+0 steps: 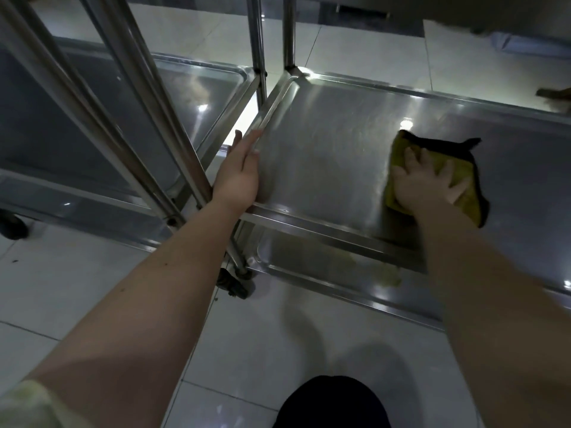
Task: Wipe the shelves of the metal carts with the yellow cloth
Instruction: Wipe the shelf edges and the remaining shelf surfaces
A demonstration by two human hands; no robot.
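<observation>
While the yellow cloth (454,177) is being pressed flat on the middle shelf (324,149) of the right-hand cart, right of the frame's centre, the wiping step itself is judged to be in hand. The cloth, yellow with a dark edge, is being held down by the right hand (426,183), whose fingers (445,173) are being kept spread and nearly straight on top of it; nothing is being pinched or lifted, only pushed against the metal. The left hand (239,177) is being laid along the shelf's left rim near the frame's centre, its fingers (251,140) stretched out and close together, resting on the raised edge rather than curling round it, so the cart is judged to be steadied in this way.

Streaks are being shown on the steel to the left of the cloth, which suggests that part is being covered already, though this is only a judgement. The far right of the shelf is being cut off by the frame edge. A yellowish smear (386,274) is being seen on the lower shelf (309,273) beneath, at lower centre right, and a second cart (123,118) is standing just beside, at upper left, on the tiled floor (92,288).

For the next move, a steady flat sweep towards the unwiped corners is being called for, with pressure being kept even and the rim being followed.
</observation>
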